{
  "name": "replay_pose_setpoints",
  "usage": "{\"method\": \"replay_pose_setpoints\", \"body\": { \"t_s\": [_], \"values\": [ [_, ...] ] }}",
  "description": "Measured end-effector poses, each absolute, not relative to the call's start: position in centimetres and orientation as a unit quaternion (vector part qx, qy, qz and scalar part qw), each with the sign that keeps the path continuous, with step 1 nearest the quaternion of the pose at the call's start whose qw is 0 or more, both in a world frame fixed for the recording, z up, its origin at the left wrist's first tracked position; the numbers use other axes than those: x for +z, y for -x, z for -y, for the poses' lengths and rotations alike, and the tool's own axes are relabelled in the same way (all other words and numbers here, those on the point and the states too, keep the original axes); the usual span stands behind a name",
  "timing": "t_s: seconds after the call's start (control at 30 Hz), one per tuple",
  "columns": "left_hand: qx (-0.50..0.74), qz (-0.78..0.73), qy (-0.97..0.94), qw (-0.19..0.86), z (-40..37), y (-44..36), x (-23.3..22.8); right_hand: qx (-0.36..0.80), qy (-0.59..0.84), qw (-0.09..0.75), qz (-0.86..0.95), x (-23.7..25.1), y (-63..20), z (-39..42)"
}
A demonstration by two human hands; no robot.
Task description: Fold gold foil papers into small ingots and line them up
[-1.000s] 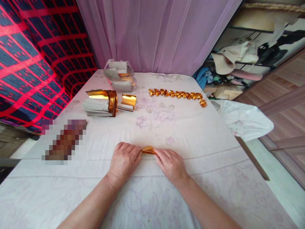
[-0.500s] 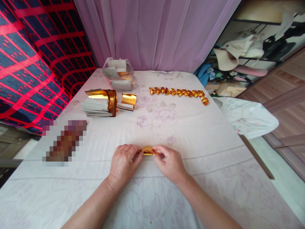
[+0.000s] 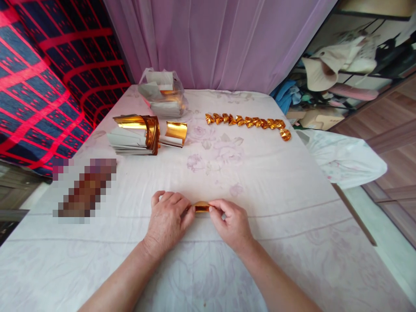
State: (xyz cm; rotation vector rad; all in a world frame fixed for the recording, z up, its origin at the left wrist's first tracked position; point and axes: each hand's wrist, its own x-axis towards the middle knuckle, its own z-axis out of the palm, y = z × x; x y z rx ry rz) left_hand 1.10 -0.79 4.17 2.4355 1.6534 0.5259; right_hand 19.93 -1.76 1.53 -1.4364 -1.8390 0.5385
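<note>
Between my hands, low over the cloth-covered table [image 3: 208,264], is a small piece of folded gold foil paper [image 3: 202,207], its upper edge curved. My left hand [image 3: 169,219] pinches its left end between thumb and fingers. The right end is pinched by my right hand [image 3: 231,221], with the fingers curled in. Farther away, several folded gold foil pieces [image 3: 248,121] lie in a row. A thick stack of gold foil sheets [image 3: 134,136], showing pale backs, lies at the left beside a loose curled sheet [image 3: 176,130].
A clear plastic bag [image 3: 162,93] of more sheets stands at the back left. A pixelated item [image 3: 87,190] lies near the left edge. Beyond the table hang a purple curtain [image 3: 211,43] and a red-and-dark patterned cloth [image 3: 61,78]. Shelves with a cap [image 3: 320,71] stand at right.
Both hands keep their pinch on the gold foil paper, and some left fingers have lifted a little. The view has shifted slightly.
</note>
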Motion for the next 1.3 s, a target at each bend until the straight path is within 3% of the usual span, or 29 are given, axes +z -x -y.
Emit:
{"method": "replay_pose_setpoints", "body": {
  "t_s": [0.4, 1.3],
  "values": [
    [0.173, -0.528, -0.826, 0.094, 0.83, -1.09, 3.89, 0.171, 0.566, 0.277, 0.758, 2.11, -20.92, 1.79],
    [0.173, -0.497, -0.844, 0.105, 0.79, -1.15, 3.51, 0.161, 0.542, 0.279, 0.776, 2.04, -20.62, 1.97]
  ]
}}
